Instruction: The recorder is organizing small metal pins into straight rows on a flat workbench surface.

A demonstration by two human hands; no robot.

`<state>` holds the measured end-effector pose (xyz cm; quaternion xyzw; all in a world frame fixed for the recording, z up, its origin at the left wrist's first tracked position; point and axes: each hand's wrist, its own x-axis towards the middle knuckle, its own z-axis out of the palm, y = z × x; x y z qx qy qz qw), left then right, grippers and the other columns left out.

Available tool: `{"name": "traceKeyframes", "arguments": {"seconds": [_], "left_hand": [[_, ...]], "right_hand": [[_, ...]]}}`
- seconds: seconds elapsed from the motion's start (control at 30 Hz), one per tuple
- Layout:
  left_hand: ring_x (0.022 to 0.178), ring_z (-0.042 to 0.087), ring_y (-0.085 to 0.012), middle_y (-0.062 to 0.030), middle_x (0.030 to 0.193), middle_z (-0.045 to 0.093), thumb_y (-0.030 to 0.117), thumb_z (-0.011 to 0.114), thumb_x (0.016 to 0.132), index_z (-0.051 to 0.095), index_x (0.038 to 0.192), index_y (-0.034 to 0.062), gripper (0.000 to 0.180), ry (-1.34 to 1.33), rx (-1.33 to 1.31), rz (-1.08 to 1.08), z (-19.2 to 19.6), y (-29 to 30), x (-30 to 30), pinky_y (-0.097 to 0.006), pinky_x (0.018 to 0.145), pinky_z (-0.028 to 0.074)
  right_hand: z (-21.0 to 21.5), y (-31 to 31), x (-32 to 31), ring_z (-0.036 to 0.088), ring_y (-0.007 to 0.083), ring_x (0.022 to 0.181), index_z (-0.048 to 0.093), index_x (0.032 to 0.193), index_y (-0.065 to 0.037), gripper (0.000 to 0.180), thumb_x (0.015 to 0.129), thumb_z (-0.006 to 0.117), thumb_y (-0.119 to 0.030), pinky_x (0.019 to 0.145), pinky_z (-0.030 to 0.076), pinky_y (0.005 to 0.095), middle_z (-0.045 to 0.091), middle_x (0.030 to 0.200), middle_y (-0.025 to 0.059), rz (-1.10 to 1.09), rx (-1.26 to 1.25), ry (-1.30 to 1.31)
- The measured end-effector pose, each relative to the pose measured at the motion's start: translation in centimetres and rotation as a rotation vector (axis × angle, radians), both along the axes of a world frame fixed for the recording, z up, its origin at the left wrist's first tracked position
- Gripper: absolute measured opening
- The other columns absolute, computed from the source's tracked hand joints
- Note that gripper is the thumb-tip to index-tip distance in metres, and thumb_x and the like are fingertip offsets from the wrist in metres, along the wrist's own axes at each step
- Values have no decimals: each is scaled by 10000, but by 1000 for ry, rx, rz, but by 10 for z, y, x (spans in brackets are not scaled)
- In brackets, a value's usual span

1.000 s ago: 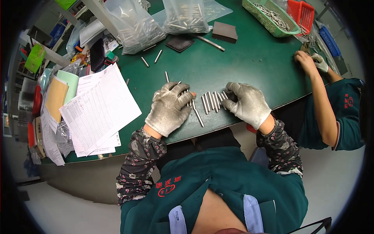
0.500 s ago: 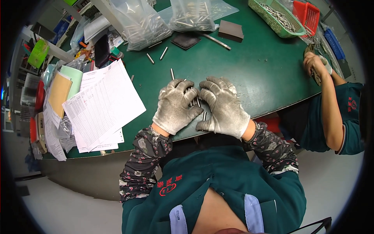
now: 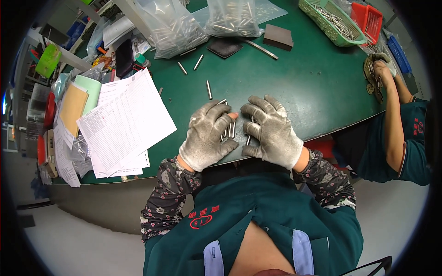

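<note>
Both my hands wear grey work gloves and lie flat, palms down, side by side on the green table (image 3: 317, 92) near its front edge. My left hand (image 3: 208, 134) and my right hand (image 3: 272, 130) cover a row of short metal rods (image 3: 229, 130); only a few show in the gap between the hands. One bare fingertip pokes from the left glove. The fingers of both hands are spread. A single loose rod (image 3: 209, 89) lies just beyond the left hand.
A stack of printed sheets (image 3: 123, 123) lies left. Clear bags of rods (image 3: 177, 30) stand at the back, with a dark block (image 3: 278, 37), a green basket (image 3: 329, 23) and a red basket (image 3: 367, 17). Another person's arm (image 3: 392, 115) works at the right edge.
My hands, apart a second ago with the row of rods showing between them, have come together over the rods and now press flat on them.
</note>
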<state>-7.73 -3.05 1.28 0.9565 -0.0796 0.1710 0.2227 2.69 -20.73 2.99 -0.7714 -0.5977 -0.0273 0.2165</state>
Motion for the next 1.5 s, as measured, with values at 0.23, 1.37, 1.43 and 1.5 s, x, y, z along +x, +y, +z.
{"name": "traceKeyframes", "arguments": {"seconds": [0.23, 1.37, 1.43, 1.5], "left_hand": [[1145, 441, -334, -132, 1159, 487, 273, 796, 548, 547, 1076, 56, 623, 0, 50, 283, 0, 1, -21, -460, 949, 362], [980, 488, -272, -81, 997, 512, 262, 762, 572, 587, 750, 74, 312, 48, 40, 643, -1, -23, -29, -410, 850, 397], [985, 485, -270, -78, 1000, 512, 255, 748, 581, 585, 742, 74, 292, 64, 60, 646, 1, -23, -25, -412, 855, 394], [990, 482, -269, -74, 1002, 512, 249, 734, 591, 583, 735, 74, 272, 79, 80, 652, 2, -23, -23, -414, 859, 391]], "right_hand": [[-14, 6, 8, 481, 274, 1133, 627, 988, -85, 455, 609, 725, -315, 976, 343, 476, 571, 1098, 85, 115, 33, -46], [10, 43, 16, 551, 265, 951, 682, 906, -106, 258, 670, 653, -206, 822, 417, 394, 598, 957, 83, 10, 21, -26], [13, 51, 20, 562, 243, 889, 695, 846, -131, 195, 705, 575, -70, 779, 428, 365, 588, 874, 72, -6, -86, -112], [10, 56, 27, 564, 235, 884, 694, 827, -136, 179, 705, 575, -82, 773, 429, 361, 585, 863, 69, 26, -146, -181]]}}
